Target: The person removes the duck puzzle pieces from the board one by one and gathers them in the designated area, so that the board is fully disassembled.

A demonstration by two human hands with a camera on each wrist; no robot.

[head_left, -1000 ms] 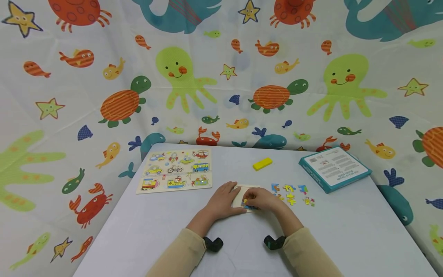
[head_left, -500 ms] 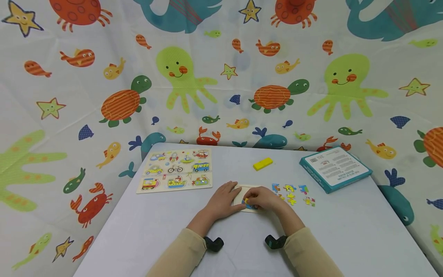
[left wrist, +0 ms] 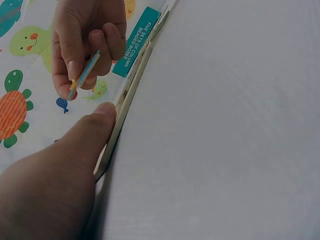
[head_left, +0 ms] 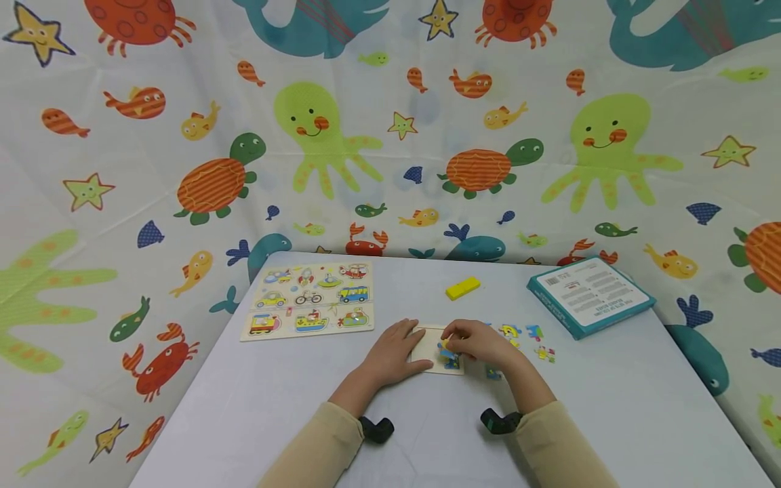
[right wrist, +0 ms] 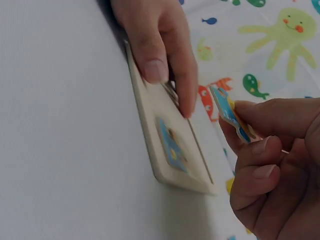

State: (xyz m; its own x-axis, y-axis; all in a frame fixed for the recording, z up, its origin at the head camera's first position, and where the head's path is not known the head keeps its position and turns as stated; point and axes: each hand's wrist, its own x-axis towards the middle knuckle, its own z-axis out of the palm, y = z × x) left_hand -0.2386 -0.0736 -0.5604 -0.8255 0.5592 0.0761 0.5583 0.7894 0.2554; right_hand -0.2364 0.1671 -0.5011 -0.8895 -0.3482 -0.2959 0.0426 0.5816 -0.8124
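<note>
My left hand [head_left: 390, 356] lies over the left side of a small wooden puzzle tray [head_left: 428, 347], fingers extended and the thumb along its near edge. A jigsaw piece [right wrist: 172, 145] printed in blue and yellow lies at the tray's near right corner. Above the tray, my right hand [head_left: 485, 344] pinches another blue and yellow jigsaw piece [right wrist: 227, 112] between thumb and fingers. The left wrist view shows that held piece [left wrist: 85, 75] tilted nearly edge-on, raised off the tray. Several loose pieces [head_left: 511, 331] lie right of the tray, some partly hidden by the right hand.
A wooden board with vehicle pictures [head_left: 308, 301] lies at the back left. Behind the tray is a yellow block [head_left: 463, 289]. A teal box [head_left: 590, 298] sits at the back right. One loose piece [head_left: 493, 373] lies beside the right wrist. A patterned cloth [head_left: 390, 135] hangs behind the table.
My right hand has risen from low over the tray and shifted right, with the pinched jigsaw piece in it. More of the tray and its corner piece shows. The left hand stays in place.
</note>
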